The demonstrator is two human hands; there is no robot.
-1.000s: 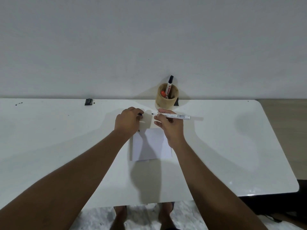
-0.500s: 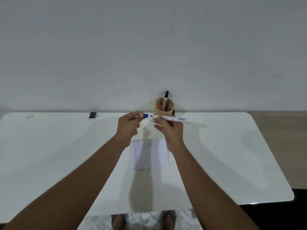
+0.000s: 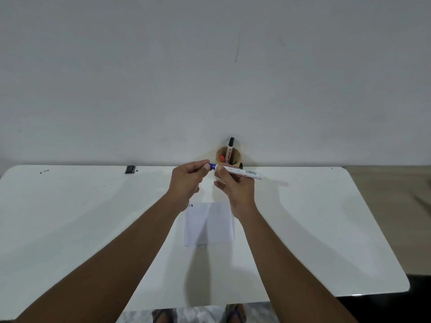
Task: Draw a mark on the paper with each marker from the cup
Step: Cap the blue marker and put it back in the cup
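Half a second before, our left hand (image 3: 186,180) held the blue cap (image 3: 212,166) clear of the tip; now the cap had met the white marker (image 3: 242,172) pinched in our right hand (image 3: 235,186), both raised above the desk (image 3: 70,217). We judged this marker finished and being capped, due back in the cup (image 3: 229,157) at the wall, where a black-capped and an orange-capped marker stood. Small marks showed at the top left of the paper (image 3: 208,223), mostly under our wrists. A small dark object (image 3: 130,169) lay well apart; nothing blocked the cup.
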